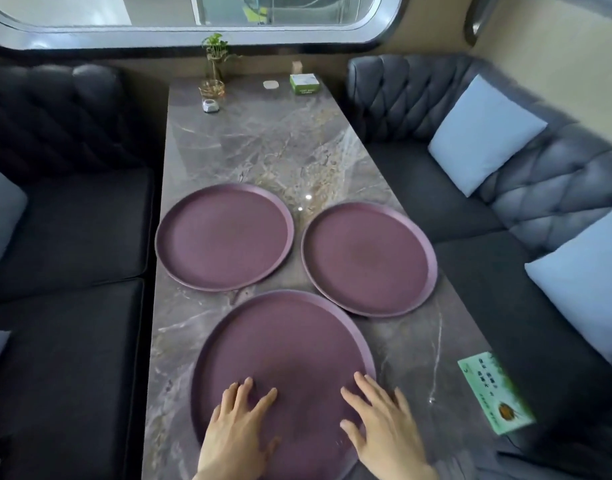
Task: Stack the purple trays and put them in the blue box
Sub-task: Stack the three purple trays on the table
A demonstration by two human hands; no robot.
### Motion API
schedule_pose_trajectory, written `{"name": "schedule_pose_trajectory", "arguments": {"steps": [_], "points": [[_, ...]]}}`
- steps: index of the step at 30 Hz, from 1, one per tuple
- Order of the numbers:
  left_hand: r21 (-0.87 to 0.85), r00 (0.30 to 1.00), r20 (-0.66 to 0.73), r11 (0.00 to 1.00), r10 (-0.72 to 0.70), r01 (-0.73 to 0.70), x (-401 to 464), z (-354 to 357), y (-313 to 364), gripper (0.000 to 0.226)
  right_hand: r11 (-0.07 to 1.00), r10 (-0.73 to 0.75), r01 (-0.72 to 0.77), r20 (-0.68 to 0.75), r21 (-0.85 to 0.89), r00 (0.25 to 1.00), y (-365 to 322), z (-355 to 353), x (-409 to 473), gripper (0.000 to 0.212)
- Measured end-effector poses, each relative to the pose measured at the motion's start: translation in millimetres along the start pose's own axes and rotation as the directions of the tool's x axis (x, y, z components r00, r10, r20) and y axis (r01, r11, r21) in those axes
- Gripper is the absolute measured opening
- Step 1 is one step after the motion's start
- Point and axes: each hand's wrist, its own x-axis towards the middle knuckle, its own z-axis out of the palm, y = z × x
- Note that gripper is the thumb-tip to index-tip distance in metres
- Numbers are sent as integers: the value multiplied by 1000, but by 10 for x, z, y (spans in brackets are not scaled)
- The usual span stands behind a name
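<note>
Three round purple trays lie flat and apart on a grey marble table (263, 143). The near tray (284, 341) is closest to me, a second tray (225, 237) sits at the middle left, and a third tray (368, 259) at the middle right. My left hand (237, 431) hovers over or rests on the near tray's front left part, fingers spread. My right hand (384, 424) is spread over its front right part, near the rim. Neither hand grips anything. No blue box is in view.
A green card (495, 396) lies at the table's right edge. At the far end stand a potted plant (214, 69), a small white item (210, 106), a white coaster (270, 84) and a green box (304, 84). Dark sofas with pale cushions (484, 133) flank the table.
</note>
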Motion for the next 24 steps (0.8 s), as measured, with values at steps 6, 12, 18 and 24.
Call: {"name": "schedule_pose_trajectory", "arguments": {"steps": [6,12,18,24], "points": [[-104,989,-118,992,-86,74,346,-270,149,49,965,230,-215,-87,147,969,262,-204,324,27],[-550,925,-160,810,-343,205,1319,-870,495,19,761,549,-479,-39,437,835,1112,-576,1122,36],[-683,920,-54,686,-389,250,2409,-1343,812,32,381,717,-583,169,718,677,2034,-830,1989,25],[-726,870,22,590,-492,353,2956,-1257,965,73,336,748,-579,163,743,643,2371,-889,2514,45]]}}
